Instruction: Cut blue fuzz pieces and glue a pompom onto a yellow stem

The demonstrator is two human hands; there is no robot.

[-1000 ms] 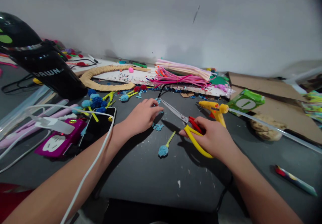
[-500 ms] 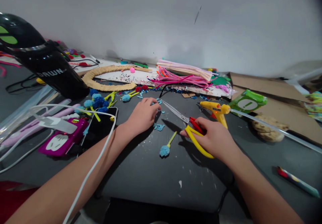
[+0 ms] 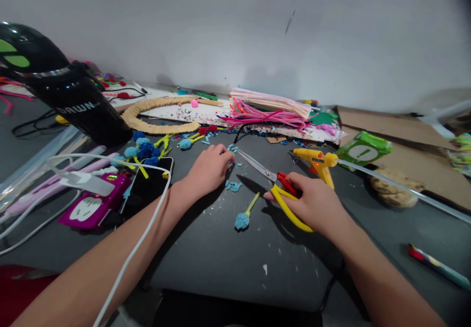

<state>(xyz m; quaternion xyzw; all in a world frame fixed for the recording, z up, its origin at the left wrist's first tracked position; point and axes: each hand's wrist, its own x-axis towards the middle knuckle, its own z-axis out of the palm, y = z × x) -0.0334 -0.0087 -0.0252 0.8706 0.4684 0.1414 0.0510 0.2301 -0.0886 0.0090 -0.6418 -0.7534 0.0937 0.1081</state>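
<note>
My right hand (image 3: 316, 197) grips a pair of scissors (image 3: 279, 182) with red and yellow handles. Their metal blades lie together and point up and left toward small cut light-blue pieces (image 3: 233, 186). Beside those scraps, my left hand (image 3: 212, 167) rests palm down on the table with its fingers curled together; whatever they may pinch is hidden. Between the hands and nearer to me lies a fluffy blue pompom flower (image 3: 242, 221) on a short yellow-green stem. Another blue flower (image 3: 185, 143) lies beyond my left hand.
A yellow glue gun (image 3: 316, 160) lies right of the scissors, near a green box (image 3: 366, 148). Bundled pipe cleaners (image 3: 270, 109) lie at the back. On the left stand a black bottle (image 3: 84, 99) and a purple power adapter (image 3: 90, 207). A white cable (image 3: 142, 238) crosses my left forearm.
The view has shifted very slightly. Both hands, the scissors and the blue flower look almost the same as before.
</note>
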